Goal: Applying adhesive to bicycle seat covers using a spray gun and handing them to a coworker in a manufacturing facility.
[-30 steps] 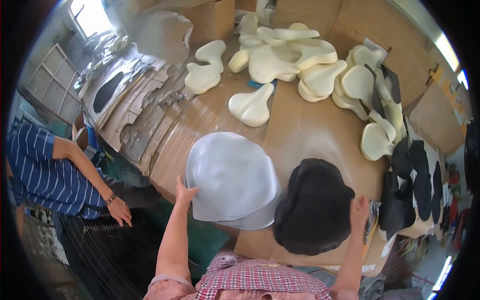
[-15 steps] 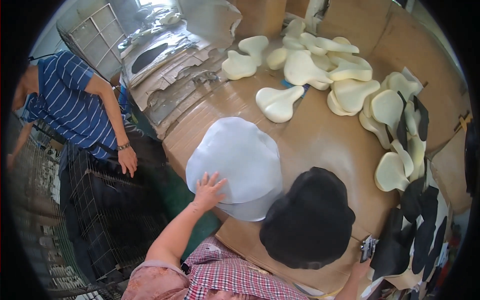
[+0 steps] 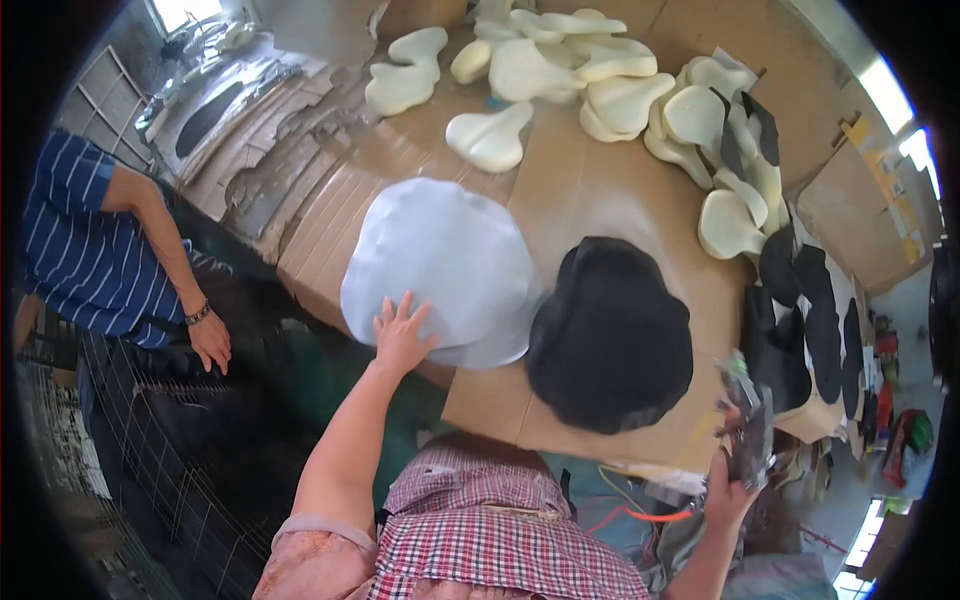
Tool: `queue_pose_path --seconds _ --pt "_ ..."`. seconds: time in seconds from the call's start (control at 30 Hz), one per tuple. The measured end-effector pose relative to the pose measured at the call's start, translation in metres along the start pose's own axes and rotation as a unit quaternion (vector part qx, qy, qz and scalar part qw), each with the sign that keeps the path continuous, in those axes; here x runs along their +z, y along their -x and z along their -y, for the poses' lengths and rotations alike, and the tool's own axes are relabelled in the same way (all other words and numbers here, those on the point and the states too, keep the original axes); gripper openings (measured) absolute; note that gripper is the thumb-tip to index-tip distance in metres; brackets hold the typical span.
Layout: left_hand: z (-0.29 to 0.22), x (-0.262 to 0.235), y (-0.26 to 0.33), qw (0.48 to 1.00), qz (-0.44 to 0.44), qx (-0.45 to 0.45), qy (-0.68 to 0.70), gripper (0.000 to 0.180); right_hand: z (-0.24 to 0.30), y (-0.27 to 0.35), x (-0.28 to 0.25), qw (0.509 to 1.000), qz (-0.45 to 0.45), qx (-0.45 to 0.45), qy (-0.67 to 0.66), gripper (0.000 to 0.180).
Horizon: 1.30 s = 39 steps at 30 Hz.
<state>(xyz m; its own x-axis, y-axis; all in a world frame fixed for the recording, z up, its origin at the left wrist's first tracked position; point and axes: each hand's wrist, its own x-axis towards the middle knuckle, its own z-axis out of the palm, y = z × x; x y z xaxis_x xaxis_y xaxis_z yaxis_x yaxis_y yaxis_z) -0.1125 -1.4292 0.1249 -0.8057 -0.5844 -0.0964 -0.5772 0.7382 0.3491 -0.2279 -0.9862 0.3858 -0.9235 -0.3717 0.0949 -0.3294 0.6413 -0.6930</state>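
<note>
My left hand [image 3: 403, 333] lies flat with fingers spread on the lower edge of a stack of pale grey-white, rounded sheets [image 3: 440, 260]. To its right, almost touching, is a stack of black pieces of similar lobed shape [image 3: 610, 335]. Off the table's right front edge, my right hand [image 3: 730, 487] is closed around a spray gun [image 3: 750, 425]. The tool is blurred, so its details are hard to make out. An orange hose [image 3: 655, 515] runs close to that hand.
Several cream foam bicycle saddle pads [image 3: 530, 72] lie heaped along the far and right sides of the cardboard-covered table [image 3: 570, 205]. Black cut pieces [image 3: 818, 300] hang at the right edge. A person in a striped shirt [image 3: 95, 240] stands left, beside wire racks [image 3: 150, 450].
My right hand has raised the spray gun from the table's right edge. The view has shifted, so the table's things appear higher; my left hand remains on the white stack.
</note>
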Motion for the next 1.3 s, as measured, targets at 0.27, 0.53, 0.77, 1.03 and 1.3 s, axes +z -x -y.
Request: queue_pose_path --seconds 0.27,0.53,0.77,1.03,1.3 --pt "0.033 -0.013 0.014 0.990 -0.097 0.045 0.089 0.054 0.126 0.015 0.058 0.916 0.232 0.061 -0.320 0.056" --pt "0.153 -0.046 0.087 0.944 -0.218 -0.149 0.198 0.030 0.147 0.041 0.051 0.937 0.214 0.056 -0.272 0.060" --pt "0.192 -0.031 0.129 0.927 -0.191 -0.243 0.211 0.028 0.146 0.043 0.048 0.906 0.316 0.062 -0.275 0.055" --pt "0.187 -0.017 0.116 0.914 -0.168 -0.268 0.254 0.029 0.154 0.043 0.035 0.966 0.146 0.081 -0.196 0.053" --pt "0.180 -0.025 0.100 0.913 -0.167 -0.274 0.251 0.028 0.158 0.033 0.052 0.910 0.325 0.066 -0.248 0.052"
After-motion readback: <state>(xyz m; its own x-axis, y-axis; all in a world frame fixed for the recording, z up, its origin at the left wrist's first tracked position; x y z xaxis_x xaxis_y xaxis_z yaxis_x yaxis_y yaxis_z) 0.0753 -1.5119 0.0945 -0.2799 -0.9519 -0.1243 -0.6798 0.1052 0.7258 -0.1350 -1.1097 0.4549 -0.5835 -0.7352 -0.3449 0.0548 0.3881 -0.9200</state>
